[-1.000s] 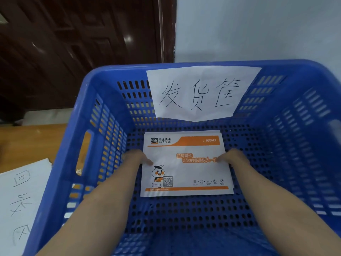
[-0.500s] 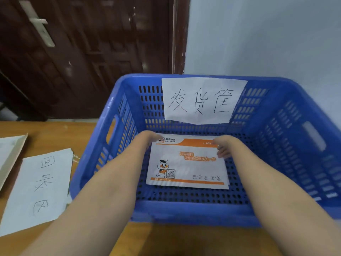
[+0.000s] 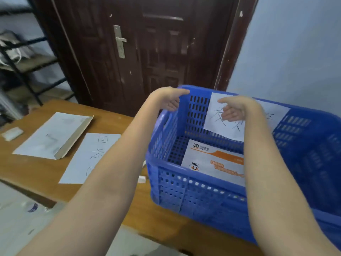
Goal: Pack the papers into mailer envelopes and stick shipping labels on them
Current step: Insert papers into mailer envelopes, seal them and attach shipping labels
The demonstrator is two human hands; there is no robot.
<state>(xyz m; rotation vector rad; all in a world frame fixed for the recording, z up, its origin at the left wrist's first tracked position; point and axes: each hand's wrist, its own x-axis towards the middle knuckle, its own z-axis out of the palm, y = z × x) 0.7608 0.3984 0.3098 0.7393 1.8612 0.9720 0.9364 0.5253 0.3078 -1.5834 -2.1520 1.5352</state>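
Now both hands empty, fingers loose: left hand point(image 3: 170, 100) nearer flat grey paper stack point(image 3: 53, 134) lying left on wooden table point(image 3: 38, 172), long axis running away; right hand point(image 3: 233, 111) over blue plastic crate point(image 3: 203, 196) w/ white-orange mailer envelope point(image 3: 214, 163) below.

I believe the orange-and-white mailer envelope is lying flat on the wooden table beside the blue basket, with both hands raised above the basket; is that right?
Not quite. The head view shows the mailer envelope lying flat on the floor inside the blue basket, not on the wooden table beside it. The rest holds: the left hand and right hand are both raised above the basket, holding nothing.
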